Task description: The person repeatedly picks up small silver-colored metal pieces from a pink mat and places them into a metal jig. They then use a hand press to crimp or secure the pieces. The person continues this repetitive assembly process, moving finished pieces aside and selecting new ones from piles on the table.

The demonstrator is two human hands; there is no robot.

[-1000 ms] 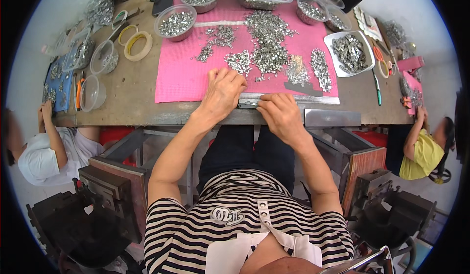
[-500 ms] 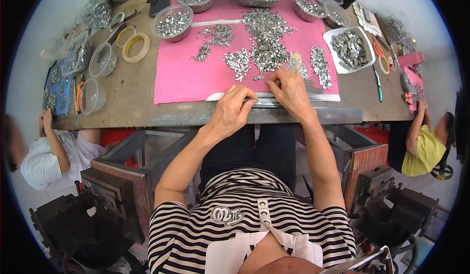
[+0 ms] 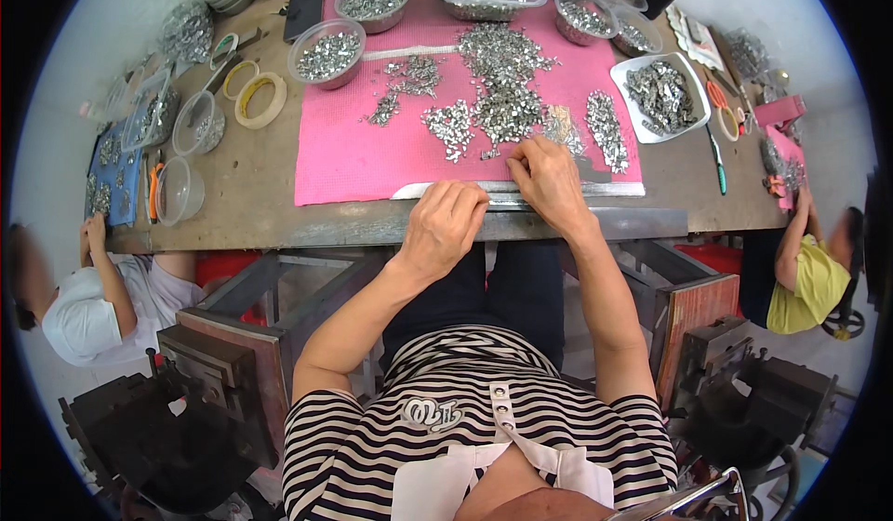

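My left hand (image 3: 443,226) is closed at the front edge of the pink mat (image 3: 358,153), fingertips bent down beside a long metal strip (image 3: 521,201). My right hand (image 3: 551,184) pinches its thumb and forefinger together just in front of the big heap of small silvery metal pieces (image 3: 507,102). Whatever either hand holds is hidden or too small to name. A smaller cluster of pieces (image 3: 448,128) lies left of the heap. To its right are some flat brass-coloured pieces (image 3: 560,123) and a narrow silvery pile (image 3: 606,130).
Clear tubs of metal pieces (image 3: 327,54) stand along the mat's far side. A white dish (image 3: 662,96) holds darker metal parts. Tape rolls (image 3: 260,100) lie left; orange-handled scissors (image 3: 724,110) lie right. Two people (image 3: 84,302) sit at either side, hands at the bench.
My left hand has rolled over, so its knuckles face up and the fingertips tuck down. My right hand keeps its pinch in nearly the same place. The view has shifted slightly.
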